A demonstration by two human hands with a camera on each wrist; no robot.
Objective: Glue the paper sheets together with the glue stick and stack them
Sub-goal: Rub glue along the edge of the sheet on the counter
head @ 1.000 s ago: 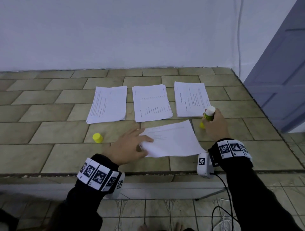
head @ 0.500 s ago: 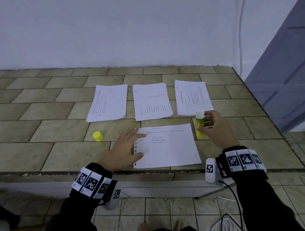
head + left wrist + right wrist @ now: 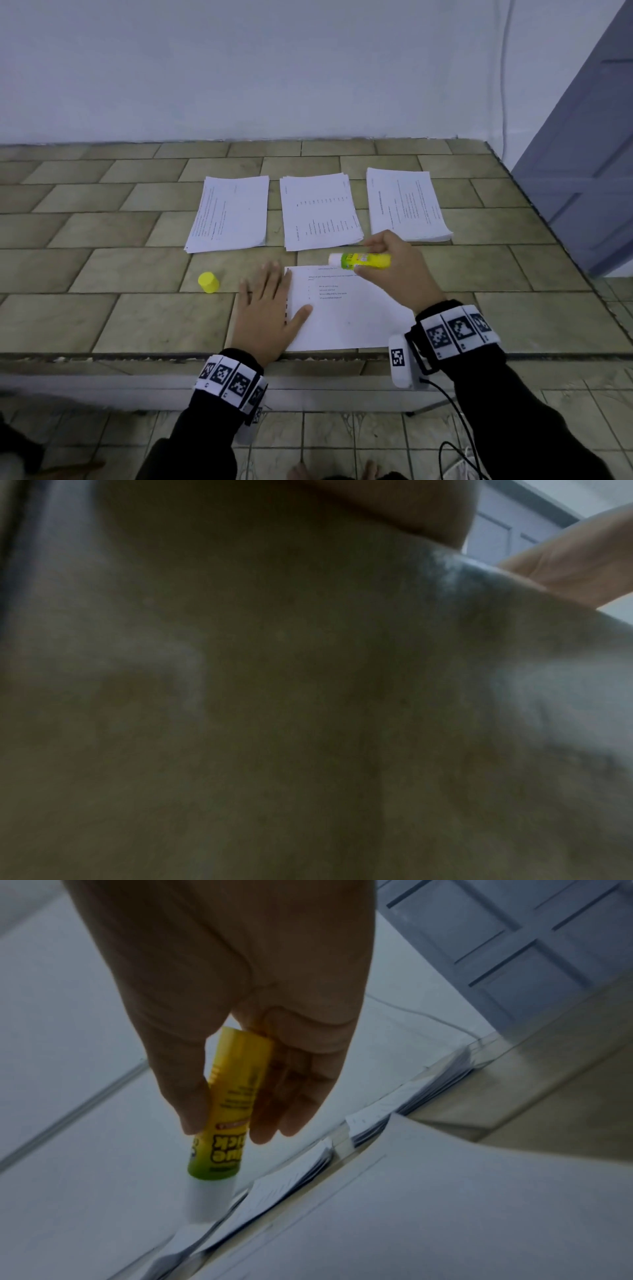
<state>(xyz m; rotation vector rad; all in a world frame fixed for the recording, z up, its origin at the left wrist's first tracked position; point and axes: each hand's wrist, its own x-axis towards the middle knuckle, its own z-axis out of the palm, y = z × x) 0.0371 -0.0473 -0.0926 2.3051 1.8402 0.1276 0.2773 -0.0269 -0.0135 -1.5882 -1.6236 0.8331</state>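
Tiled in dull olive, a countertop (image 3: 102, 274) runs along a white wall (image 3: 274, 68), with three stacks of printed sheets (image 3: 320, 214) lined up toward the back. Nearer the edge lies a single sheet (image 3: 346, 318), pinned at its left margin by the person's left hand (image 3: 265, 315), palm down with fingers straight. Over the sheet's far edge, the right hand (image 3: 399, 270) grips an uncapped glue stick (image 3: 359, 261) held sideways, white tip pointing left. Its yellow cap (image 3: 208, 282) stands well left of the sheet.
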